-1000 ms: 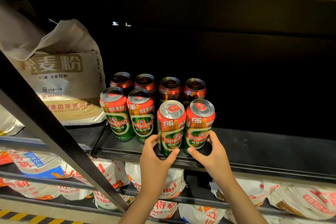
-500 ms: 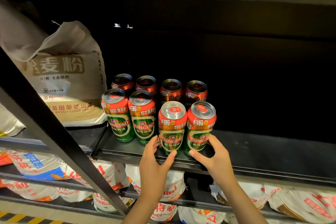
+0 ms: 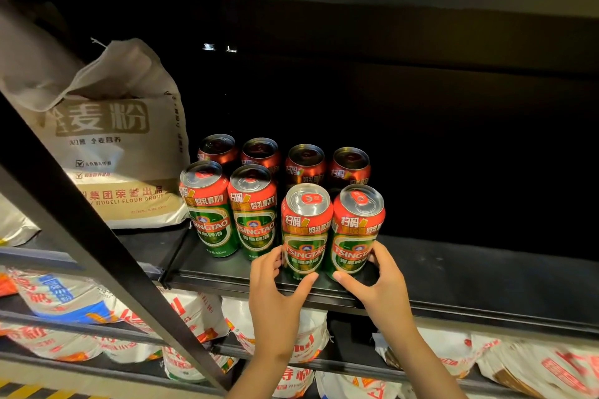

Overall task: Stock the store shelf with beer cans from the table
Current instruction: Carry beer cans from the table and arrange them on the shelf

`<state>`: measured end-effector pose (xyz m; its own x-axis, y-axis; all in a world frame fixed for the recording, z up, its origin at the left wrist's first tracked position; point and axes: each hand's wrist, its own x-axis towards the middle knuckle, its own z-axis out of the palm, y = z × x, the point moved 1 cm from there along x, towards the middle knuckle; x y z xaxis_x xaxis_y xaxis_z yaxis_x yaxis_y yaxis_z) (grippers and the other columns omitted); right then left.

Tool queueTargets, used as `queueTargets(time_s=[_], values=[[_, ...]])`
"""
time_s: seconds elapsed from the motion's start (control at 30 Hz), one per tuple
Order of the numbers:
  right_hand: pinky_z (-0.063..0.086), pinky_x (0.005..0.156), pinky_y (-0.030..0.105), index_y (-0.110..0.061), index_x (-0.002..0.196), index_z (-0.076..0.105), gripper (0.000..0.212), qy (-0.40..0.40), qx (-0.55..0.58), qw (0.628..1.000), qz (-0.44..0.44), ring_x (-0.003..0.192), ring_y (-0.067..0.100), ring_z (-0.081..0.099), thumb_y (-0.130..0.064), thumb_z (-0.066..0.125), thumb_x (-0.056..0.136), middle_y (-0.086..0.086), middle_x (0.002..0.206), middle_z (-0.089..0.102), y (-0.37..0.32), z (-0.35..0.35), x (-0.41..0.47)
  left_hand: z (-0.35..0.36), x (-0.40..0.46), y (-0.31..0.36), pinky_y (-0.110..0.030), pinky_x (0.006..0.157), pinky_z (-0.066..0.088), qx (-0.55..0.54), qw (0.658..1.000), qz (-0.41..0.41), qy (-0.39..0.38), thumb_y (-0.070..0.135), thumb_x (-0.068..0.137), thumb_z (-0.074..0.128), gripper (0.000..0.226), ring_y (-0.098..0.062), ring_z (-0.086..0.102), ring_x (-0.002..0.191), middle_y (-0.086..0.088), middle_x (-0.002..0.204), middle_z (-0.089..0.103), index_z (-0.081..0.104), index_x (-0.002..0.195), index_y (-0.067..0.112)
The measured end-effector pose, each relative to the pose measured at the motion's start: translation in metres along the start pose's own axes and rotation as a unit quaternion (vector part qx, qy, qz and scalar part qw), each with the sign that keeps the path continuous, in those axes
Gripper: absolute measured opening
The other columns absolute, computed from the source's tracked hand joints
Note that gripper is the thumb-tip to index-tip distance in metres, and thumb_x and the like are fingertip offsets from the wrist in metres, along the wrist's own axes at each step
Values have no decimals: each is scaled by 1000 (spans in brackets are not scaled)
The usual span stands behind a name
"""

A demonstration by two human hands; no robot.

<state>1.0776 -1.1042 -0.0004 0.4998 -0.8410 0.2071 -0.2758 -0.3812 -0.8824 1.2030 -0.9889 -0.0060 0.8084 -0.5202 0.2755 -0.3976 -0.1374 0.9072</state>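
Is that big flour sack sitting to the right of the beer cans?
No, the flour sack stands left of the Tsingtao beer cans; the shelf to their right is bare.

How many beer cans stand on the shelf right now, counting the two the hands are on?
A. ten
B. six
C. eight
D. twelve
C: four cans stand in the back row, two at front left, and two at the front edge, the left hand round one can and the right hand round the other can.
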Motion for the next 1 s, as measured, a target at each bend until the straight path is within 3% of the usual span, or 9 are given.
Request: queueTargets(time_s=[0.17, 0.33, 0.6, 0.83, 1.0], values=[[45, 87, 8, -23, 121, 52, 62, 15, -17, 1000, -11, 110, 5, 55, -35, 80, 67, -10, 115, 58, -2, 3, 0, 4, 2, 1, 2, 84, 35, -19, 1000, -11, 22, 21, 72, 80, 63, 11, 46, 105, 19, 106, 48, 53, 129, 22], [45, 88, 14, -24, 124, 51, 66, 31, -16, 999, -5, 110, 4, 55, -43, 77, 67, -10, 117, 59, -6, 10, -1, 8, 4, -1, -10, 88, 41, -12, 999, -25, 43, 27, 70, 80, 59, -1, 53, 105, 12, 109, 52, 54, 123, 23], [40, 80, 2, -21, 127, 51, 66, 57, -37, 998, 17, 107, 3, 55, -36, 79, 69, -9, 118, 60, -8, 18, -1, 10, 6, -1, -1, 85, 38, 0, 998, -24, 53, 31, 70, 79, 61, -1, 56, 105, 14, 113, 55, 57, 125, 20], [39, 85, 5, -21, 127, 49, 68, 68, -22, 997, 34, 110, 3, 55, -32, 81, 68, -9, 121, 60, -9, 20, 1, 12, 6, 1, -5, 78, 36, 7, 996, -37, 76, 32, 68, 80, 55, -4, 58, 98, 14, 107, 56, 59, 116, 18], [46, 91, 17, -19, 128, 52, 68, 71, -41, 996, 38, 111, 5, 57, -39, 78, 68, -9, 122, 62, -6, 22, 1, 16, 6, -1, -13, 84, 41, -5, 996, -28, 79, 28, 70, 80, 52, -7, 56, 97, 7, 103, 55, 60, 115, 13]])
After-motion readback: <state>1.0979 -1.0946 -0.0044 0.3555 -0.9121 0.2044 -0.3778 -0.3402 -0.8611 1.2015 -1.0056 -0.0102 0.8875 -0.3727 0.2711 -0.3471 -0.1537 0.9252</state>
